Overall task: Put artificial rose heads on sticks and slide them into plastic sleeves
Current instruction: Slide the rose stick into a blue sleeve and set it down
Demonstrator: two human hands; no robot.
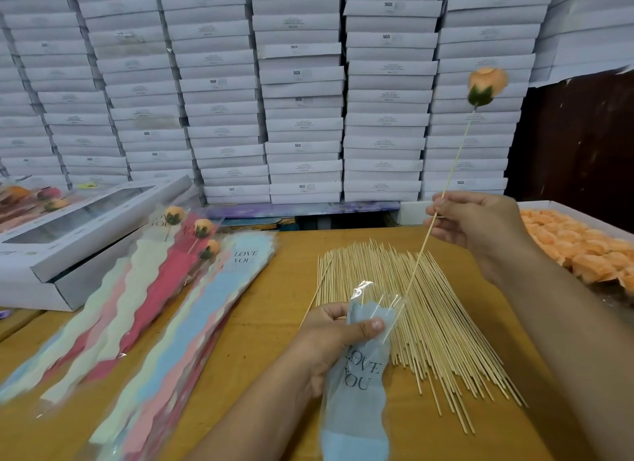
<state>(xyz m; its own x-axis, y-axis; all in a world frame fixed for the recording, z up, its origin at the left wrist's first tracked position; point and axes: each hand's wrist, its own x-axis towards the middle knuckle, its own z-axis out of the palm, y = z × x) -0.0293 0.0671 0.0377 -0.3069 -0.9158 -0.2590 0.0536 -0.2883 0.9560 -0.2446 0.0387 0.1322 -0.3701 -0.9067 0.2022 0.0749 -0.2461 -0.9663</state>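
Pinching hands: right (477, 227) on peach rose's (487, 85) stick (456, 165), left (334, 340) on blue sleeve (358, 385) ("LOVE YOU").

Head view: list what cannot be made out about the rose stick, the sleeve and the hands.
- Stick: its lower tip, at the mouth of the blue sleeve; clear film and glare hide whether it is inside.
- Blue sleeve: its bottom end, cut off by the lower frame edge.
- Left hand: fingers behind the sleeve are hidden.
- Right hand: its pinch on the stick, covered by its own fingers.
- Rose head: petal detail, motion-blurred.
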